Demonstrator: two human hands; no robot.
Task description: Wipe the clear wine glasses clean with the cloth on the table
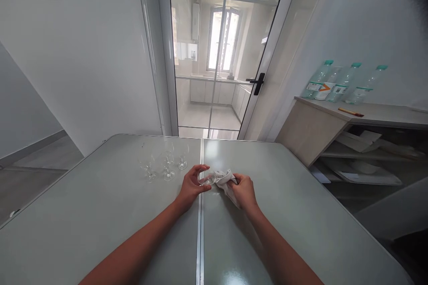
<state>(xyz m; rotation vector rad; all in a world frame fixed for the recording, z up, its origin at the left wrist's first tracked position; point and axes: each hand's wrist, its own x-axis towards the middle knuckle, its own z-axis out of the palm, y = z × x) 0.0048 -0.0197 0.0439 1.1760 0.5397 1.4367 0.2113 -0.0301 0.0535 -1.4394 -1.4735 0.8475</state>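
Observation:
My left hand [193,185] is closed around a clear wine glass [207,179], held on its side just above the grey table [117,213]. My right hand [244,190] grips a grey-white cloth [224,179] that is pushed against the glass's open end. Both hands meet over the table's centre seam. Three more clear stemmed glasses [165,162] stand upright on the table to the left of my left hand, a short way beyond it.
A glass door with a black handle [257,83] stands behind the table, with a kitchen beyond it. At the right a wooden shelf unit [334,129] carries three plastic water bottles [341,82] and a pencil-like stick [350,112]. The table's right edge runs close to it.

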